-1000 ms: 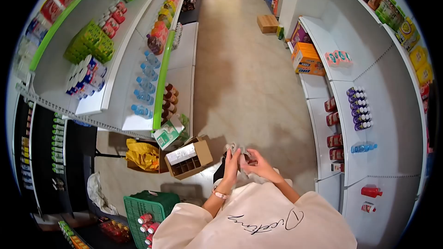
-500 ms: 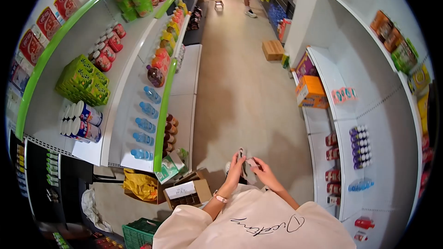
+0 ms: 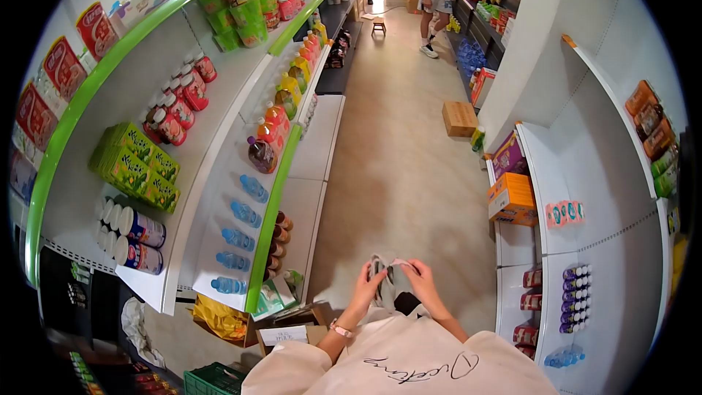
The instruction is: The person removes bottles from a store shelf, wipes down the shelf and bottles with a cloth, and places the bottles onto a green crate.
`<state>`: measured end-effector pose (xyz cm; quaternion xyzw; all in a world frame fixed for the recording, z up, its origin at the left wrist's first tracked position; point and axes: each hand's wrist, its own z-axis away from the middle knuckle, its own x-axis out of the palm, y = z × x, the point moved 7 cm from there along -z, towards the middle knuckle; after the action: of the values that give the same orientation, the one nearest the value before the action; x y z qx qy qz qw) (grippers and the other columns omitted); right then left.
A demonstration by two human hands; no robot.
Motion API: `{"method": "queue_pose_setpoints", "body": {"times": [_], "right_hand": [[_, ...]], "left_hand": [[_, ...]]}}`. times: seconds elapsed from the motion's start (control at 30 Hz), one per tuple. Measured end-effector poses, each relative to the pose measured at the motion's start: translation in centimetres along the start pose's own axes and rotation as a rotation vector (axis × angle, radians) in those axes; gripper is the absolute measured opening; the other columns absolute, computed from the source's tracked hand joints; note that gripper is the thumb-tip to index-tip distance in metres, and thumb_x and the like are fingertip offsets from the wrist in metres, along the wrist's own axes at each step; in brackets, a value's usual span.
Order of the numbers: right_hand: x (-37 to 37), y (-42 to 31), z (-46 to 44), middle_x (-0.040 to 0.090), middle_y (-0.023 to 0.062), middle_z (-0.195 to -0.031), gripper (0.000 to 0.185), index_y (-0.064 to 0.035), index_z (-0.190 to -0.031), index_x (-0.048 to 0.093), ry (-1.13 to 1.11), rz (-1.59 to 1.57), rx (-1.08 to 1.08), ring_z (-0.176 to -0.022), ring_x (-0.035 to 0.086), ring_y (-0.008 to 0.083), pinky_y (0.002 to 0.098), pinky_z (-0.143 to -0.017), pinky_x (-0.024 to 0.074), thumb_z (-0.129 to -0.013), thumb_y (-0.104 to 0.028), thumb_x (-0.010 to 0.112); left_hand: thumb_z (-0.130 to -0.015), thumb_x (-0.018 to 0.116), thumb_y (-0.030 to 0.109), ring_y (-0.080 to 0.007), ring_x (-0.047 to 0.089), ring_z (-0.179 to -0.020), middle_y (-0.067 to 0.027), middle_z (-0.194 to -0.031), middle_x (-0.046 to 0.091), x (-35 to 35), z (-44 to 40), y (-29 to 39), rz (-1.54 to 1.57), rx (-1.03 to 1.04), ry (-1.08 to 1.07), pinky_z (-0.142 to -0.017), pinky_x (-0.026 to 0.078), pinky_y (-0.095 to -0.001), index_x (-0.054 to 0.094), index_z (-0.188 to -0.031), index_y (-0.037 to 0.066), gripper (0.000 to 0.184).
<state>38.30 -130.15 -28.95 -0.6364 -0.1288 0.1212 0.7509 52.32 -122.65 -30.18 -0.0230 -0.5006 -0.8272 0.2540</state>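
Observation:
In front of my shirt, both hands hold a crumpled, pale grey-and-white piece that looks like a cloth [image 3: 385, 285]. My left hand [image 3: 367, 289] has its fingers closed on the left side, with a band on the wrist. My right hand [image 3: 422, 284] pinches the upper right edge. The cloth hangs down between them, its lower end close to my shirt. Exactly what kind of cloth it is cannot be made out.
Shelves on the left carry blue bottles [image 3: 236, 238], green cartons [image 3: 139, 163] and cans [image 3: 139, 239]. Below stand an open cardboard box [image 3: 316, 334] and a green crate [image 3: 212, 380]. Right shelves hold an orange box [image 3: 513, 200]. A person [image 3: 433, 4] stands down the aisle near a cardboard box [image 3: 460, 118].
My view has tilted up, so the shelves and aisle sit lower in the picture. My hands have moved slightly apart, and the cloth is spread wider between them. The person down the aisle shows more.

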Motion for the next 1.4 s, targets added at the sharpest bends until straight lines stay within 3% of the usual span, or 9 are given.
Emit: {"method": "queue_pose_setpoints", "body": {"times": [0.13,0.27,0.37,0.77,0.9,0.97,1.03,1.17,1.4], "right_hand": [[-0.2,0.5,-3.6,0.043,-0.008,-0.066,0.017,-0.0015,-0.083,0.061,-0.059,0.003,0.062,-0.06,0.035,0.0016,0.0197,-0.052,0.0268,-0.089,-0.018,0.062],[-1.1,-1.5,-10.0,0.055,-0.0057,-0.072,0.014,-0.0017,-0.085,0.063,-0.117,0.073,0.117,-0.068,0.046,0.0016,0.0182,-0.059,0.036,-0.089,-0.015,0.062],[-1.3,-3.4,-16.1,0.055,-0.0052,-0.073,0.013,-0.0023,-0.086,0.063,-0.164,0.027,0.096,-0.068,0.046,0.0022,0.0186,-0.06,0.0371,-0.088,-0.015,0.062],[-2.6,-9.6,-37.9,0.057,-0.0051,-0.071,0.015,-0.0022,-0.086,0.064,-0.354,0.087,0.024,-0.065,0.048,0.0023,0.0184,-0.057,0.039,-0.084,-0.017,0.069],[-3.3,-6.4,-41.9,0.059,-0.004,-0.072,0.015,-0.0014,-0.085,0.065,-0.392,0.127,0.04,-0.067,0.05,0.0034,0.0196,-0.059,0.041,-0.083,-0.016,0.07],[-2.9,-7.0,-42.6,0.061,-0.0028,-0.074,0.019,-0.0006,-0.084,0.065,-0.4,0.105,0.06,-0.069,0.052,0.004,0.0202,-0.062,0.0427,-0.081,-0.019,0.072],[-2.3,-6.4,-43.8,0.064,0.0004,-0.076,0.02,0.0002,-0.084,0.065,-0.413,0.212,0.067,-0.072,0.055,0.0061,0.0227,-0.068,0.0457,-0.082,-0.018,0.071],[0.9,-7.3,-46.4,0.061,0.0022,-0.09,0.014,-0.0004,-0.097,0.06,-0.508,0.097,0.047,-0.089,0.055,0.009,0.025,-0.078,0.0454,-0.088,-0.011,0.061],[11.3,-12.6,-54.4,0.06,0.0016,-0.085,0.009,-0.0019,-0.095,0.06,-0.501,0.074,0.015,-0.085,0.054,0.0074,0.0228,-0.076,0.044,-0.09,-0.009,0.058]], "left_hand": [[-0.09,0.059,0.02,-0.0101,0.056,-0.088,-0.0022,-0.101,0.058,-0.3,-3.7,-0.2,0.057,0.022,0.03,-0.069,0.046,-0.0263,0.05,-0.12,0.011,0.033],[-0.092,0.056,0.024,-0.0099,0.055,-0.093,-0.0026,-0.1,0.06,0.0,-7.9,2.5,0.161,-0.058,0.11,-0.078,0.044,-0.0227,0.053,-0.117,0.009,0.029],[-0.093,0.054,0.024,-0.0085,0.055,-0.088,-0.0007,-0.098,0.06,0.5,-12.2,5.9,0.053,0.02,0.122,-0.072,0.045,-0.0237,0.054,-0.116,0.009,0.027],[-0.096,0.049,0.021,-0.0094,0.051,-0.097,-0.0019,-0.105,0.059,5.1,-28.3,14.8,-0.065,0.097,0.217,-0.087,0.041,-0.0241,0.056,-0.116,0.004,0.027],[-0.094,0.054,0.027,-0.0094,0.053,-0.092,-0.0023,-0.1,0.061,5.2,-31.4,13.0,-0.017,0.144,0.224,-0.082,0.042,-0.0218,0.057,-0.117,0.006,0.031],[-0.094,0.053,0.03,-0.0076,0.052,-0.096,-0.0023,-0.103,0.061,3.4,-32.9,9.6,-0.095,-0.06,0.256,-0.084,0.04,-0.0179,0.057,-0.118,0.011,0.031],[-0.097,0.045,0.024,-0.0218,0.055,-0.103,-0.0117,-0.11,0.062,6.5,-28.4,16.9,-0.078,0.274,0.335,-0.091,0.042,-0.0324,0.06,-0.113,0.002,0.031],[-0.096,0.047,0.02,-0.0208,0.055,-0.1,-0.0104,-0.106,0.062,1.4,-36.9,13.4,-0.084,0.458,0.535,-0.089,0.042,-0.0307,0.06,-0.11,0.001,0.026],[-0.098,0.044,0.022,-0.0219,0.058,-0.098,-0.0118,-0.106,0.064,-4.6,-40.4,28.9,-0.186,0.593,0.502,-0.089,0.043,-0.0318,0.061,-0.112,0.002,0.03]]}}
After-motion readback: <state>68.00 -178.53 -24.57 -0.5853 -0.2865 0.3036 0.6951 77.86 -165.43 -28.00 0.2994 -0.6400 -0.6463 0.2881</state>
